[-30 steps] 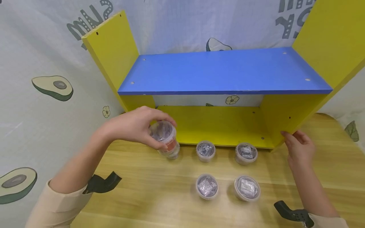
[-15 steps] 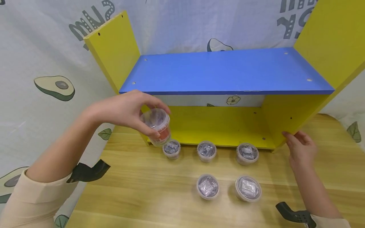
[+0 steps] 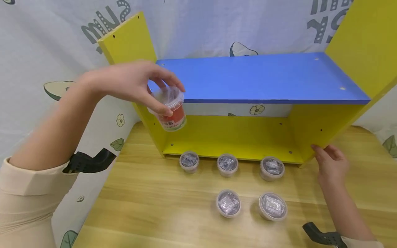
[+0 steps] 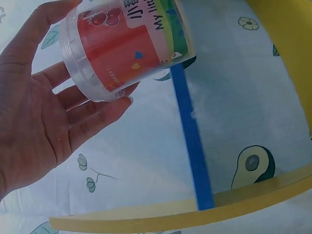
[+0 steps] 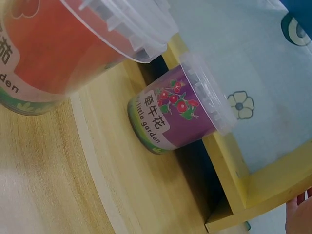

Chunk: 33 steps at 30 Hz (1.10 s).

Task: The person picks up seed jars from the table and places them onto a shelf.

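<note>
My left hand point(image 3: 133, 81) holds a clear plastic tub point(image 3: 172, 117) by its lidded top, thumb on the near side and fingers on the far side. The tub has a red label and overlaps the left front of the blue shelf board point(image 3: 248, 79) in the head view. In the left wrist view the tub's label point(image 4: 122, 53) shows printed fruit, and the fingers curve about the lid. My right hand point(image 3: 333, 165) grips the front edge of the yellow right side panel point(image 3: 319, 125), thumb on its inner face. In the right wrist view only part of that hand point(image 5: 298, 217) shows.
Several lidded tubs stand on the wooden table point(image 3: 149, 206), three point(image 3: 227, 164) along the front of the yellow bottom board point(image 3: 229, 134) and two point(image 3: 228, 203) nearer. A purple-labelled tub point(image 5: 170, 112) shows in the right wrist view. A printed cloth point(image 3: 198, 27) hangs behind.
My left hand has lifted the tub up from the table's left side to the level of the blue board. The tub behind it has come into view. My right hand stays at the panel.
</note>
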Motion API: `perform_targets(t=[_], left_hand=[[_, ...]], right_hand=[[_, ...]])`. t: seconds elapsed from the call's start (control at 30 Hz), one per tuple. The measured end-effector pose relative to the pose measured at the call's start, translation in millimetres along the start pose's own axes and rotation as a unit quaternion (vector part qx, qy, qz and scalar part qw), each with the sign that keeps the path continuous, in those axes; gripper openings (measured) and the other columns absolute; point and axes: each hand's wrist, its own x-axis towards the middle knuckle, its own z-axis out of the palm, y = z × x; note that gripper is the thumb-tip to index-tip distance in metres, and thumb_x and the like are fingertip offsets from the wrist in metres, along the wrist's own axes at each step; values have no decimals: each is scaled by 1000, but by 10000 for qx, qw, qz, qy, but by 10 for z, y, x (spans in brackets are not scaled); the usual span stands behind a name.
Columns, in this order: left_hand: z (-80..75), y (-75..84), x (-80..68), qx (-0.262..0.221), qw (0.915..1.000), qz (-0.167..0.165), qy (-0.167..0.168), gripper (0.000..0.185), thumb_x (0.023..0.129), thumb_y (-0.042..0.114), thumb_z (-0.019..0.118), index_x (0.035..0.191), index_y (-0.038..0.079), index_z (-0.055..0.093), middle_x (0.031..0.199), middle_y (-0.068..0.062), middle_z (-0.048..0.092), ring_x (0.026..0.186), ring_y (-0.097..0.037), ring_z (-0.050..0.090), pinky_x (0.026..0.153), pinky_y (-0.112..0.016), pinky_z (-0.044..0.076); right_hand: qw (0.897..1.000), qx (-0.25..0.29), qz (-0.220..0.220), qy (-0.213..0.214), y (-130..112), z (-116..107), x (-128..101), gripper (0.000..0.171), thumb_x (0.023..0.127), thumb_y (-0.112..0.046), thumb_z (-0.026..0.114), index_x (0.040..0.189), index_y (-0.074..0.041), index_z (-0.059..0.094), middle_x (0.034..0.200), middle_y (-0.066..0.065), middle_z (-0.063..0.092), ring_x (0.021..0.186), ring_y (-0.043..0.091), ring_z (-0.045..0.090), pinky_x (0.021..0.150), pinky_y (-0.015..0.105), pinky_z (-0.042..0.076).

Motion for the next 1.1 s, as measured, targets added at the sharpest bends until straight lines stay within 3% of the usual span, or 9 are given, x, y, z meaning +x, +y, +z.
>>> perform_targets(t=[0.23,0.43,0.8,1.1], left_hand=[[-268,-29,28,310,9986,-430,81,52,77,45,70,123,25,55,118,6,55,108,-14,49,84,-35,44],[-388,-129,158,360,9979,-513,150,57,78,42,70,128,20,52,124,-1,53,114,-21,46,90,-40,41],[-402,-266,403,489,9967,-574,314,58,82,38,66,133,17,48,131,-7,49,117,-26,43,94,-44,41],[-322,-376,484,399,9958,-732,371,57,84,37,63,135,17,47,130,-7,49,113,-25,45,92,-42,43]], right_hand=[[9999,-125,-23,12,-4,10,-15,23,73,12,69,87,-7,70,87,-5,64,74,4,61,64,14,51],[9999,-168,0,12,-22,15,-26,24,73,11,69,87,-8,70,89,-6,64,76,4,61,65,13,50],[9996,-247,-26,107,3,-7,-20,24,73,10,70,87,-9,69,90,-6,63,78,3,60,66,13,50],[9998,-158,-97,112,17,-6,-44,23,73,11,70,86,-8,69,86,-5,65,76,4,62,66,13,50]])
